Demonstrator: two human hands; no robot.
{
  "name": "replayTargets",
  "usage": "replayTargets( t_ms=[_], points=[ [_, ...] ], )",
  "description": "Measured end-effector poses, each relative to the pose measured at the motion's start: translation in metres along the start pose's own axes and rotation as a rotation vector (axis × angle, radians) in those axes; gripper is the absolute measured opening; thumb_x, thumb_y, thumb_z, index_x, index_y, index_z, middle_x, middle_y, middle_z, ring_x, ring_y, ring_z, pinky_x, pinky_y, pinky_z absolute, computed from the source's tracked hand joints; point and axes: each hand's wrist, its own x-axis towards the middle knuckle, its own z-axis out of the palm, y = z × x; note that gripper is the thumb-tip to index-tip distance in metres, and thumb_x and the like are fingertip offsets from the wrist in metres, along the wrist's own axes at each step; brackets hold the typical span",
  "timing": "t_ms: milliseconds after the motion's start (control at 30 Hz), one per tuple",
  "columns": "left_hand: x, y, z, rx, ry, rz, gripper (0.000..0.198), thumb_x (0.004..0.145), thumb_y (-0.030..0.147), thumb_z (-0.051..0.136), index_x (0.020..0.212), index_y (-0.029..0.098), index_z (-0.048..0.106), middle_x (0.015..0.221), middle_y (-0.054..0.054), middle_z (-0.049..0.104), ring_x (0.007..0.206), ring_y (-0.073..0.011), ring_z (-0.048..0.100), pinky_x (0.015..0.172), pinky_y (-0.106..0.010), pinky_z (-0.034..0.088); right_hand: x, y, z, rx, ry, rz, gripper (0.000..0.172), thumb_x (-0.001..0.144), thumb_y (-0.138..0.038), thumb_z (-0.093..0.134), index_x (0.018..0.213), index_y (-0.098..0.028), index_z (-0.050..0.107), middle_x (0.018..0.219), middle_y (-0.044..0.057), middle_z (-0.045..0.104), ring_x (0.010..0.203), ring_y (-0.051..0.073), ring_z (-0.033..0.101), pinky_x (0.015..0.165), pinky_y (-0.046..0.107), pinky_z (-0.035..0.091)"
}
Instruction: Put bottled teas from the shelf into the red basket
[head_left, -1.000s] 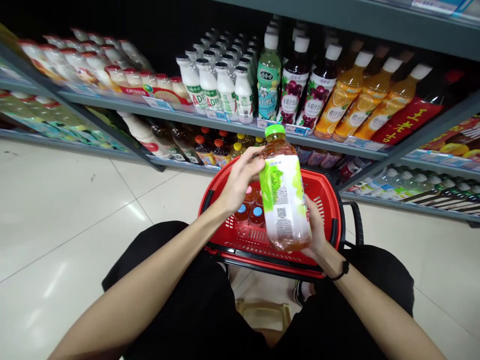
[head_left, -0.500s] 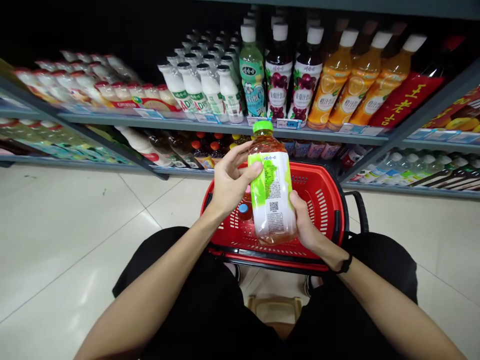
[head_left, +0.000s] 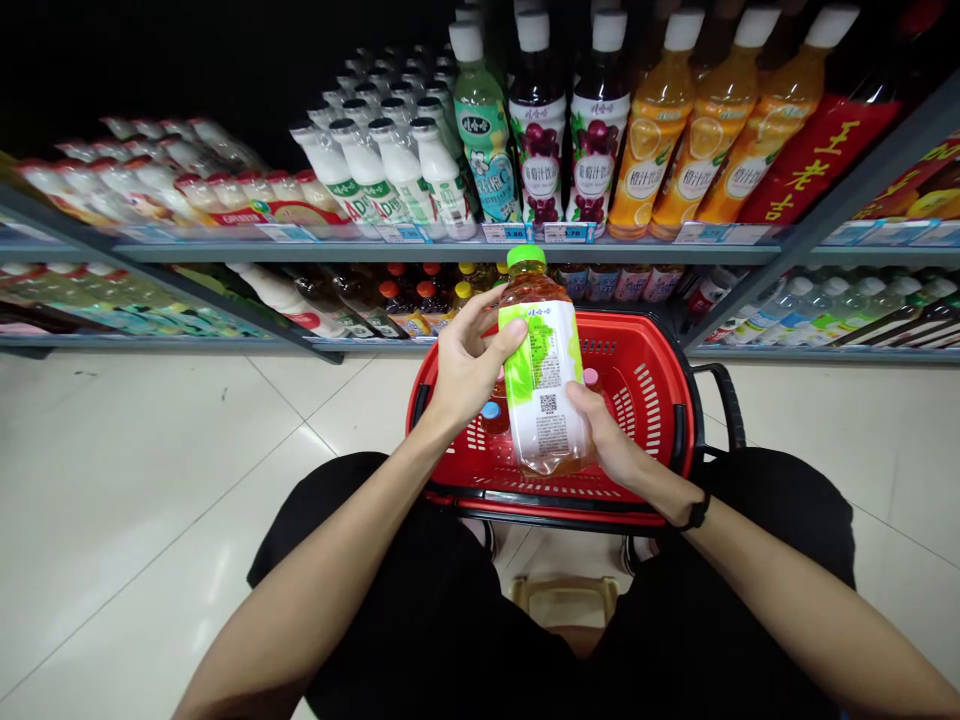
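Note:
I hold a juice bottle with a green cap, a green-and-white label and amber drink upright over a red shopping basket. My left hand grips its upper part from the left, thumb on the label. My right hand cups the bottle's lower part from the right. Small bottles with blue and pink caps stand inside the basket under my hands.
Shelves in front carry white milk-drink bottles, a green bottle, purple grape juice bottles and orange juice bottles. A lower shelf holds more drinks. Pale floor tiles lie to the left. My black-clad knees flank a small stool.
The bottle and both hands have moved away from me and a little left, toward the shelf; the bottle looks smaller. My view has tipped up, showing more of the upper shelf.

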Motion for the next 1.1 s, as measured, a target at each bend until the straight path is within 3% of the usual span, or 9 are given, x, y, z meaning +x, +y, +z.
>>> replayTargets(
  t_ms=[133,333,700,1100],
  points=[
    [-0.0015,0.0008,-0.0017,0.016,-0.007,-0.008,0.055,0.086,0.055,0.080,0.126,0.020,0.068,0.128,-0.011,0.075,0.114,-0.0282,0.074,0.092,-0.037,0.062,0.0003,0.0020,0.0000,-0.008,0.001,-0.018,0.066,0.095,-0.061,0.064,0.148,-0.022,0.058,0.144,0.008,0.066,0.136,0.030,0.060,0.121,0.046,0.044],
    [-0.0019,0.0024,-0.0029,0.008,-0.012,-0.011,0.058,0.084,0.056,0.081,0.127,0.020,0.067,0.131,-0.011,0.073,0.125,-0.0295,0.069,0.094,-0.038,0.061,0.0000,0.0023,0.0015,-0.008,-0.022,-0.029,0.068,0.098,-0.063,0.058,0.151,-0.021,0.055,0.139,0.008,0.069,0.136,0.029,0.060,0.122,0.045,0.042],
    [-0.0016,0.0027,0.0001,0.023,-0.008,-0.012,0.056,0.084,0.057,0.081,0.125,0.021,0.068,0.125,-0.010,0.075,0.114,-0.0283,0.073,0.096,-0.040,0.060,-0.0011,0.0003,0.0024,0.015,-0.009,0.000,0.066,0.096,-0.059,0.062,0.150,-0.020,0.056,0.135,0.009,0.072,0.134,0.030,0.061,0.121,0.047,0.044],
    [-0.0031,0.0044,-0.0012,0.033,-0.014,-0.023,0.056,0.084,0.058,0.080,0.125,0.022,0.068,0.132,-0.010,0.073,0.125,-0.0295,0.068,0.098,-0.040,0.060,-0.0012,0.0007,0.0036,-0.005,-0.008,-0.003,0.067,0.095,-0.063,0.061,0.148,-0.021,0.058,0.132,0.008,0.072,0.132,0.030,0.062,0.118,0.046,0.046]
  ],
)
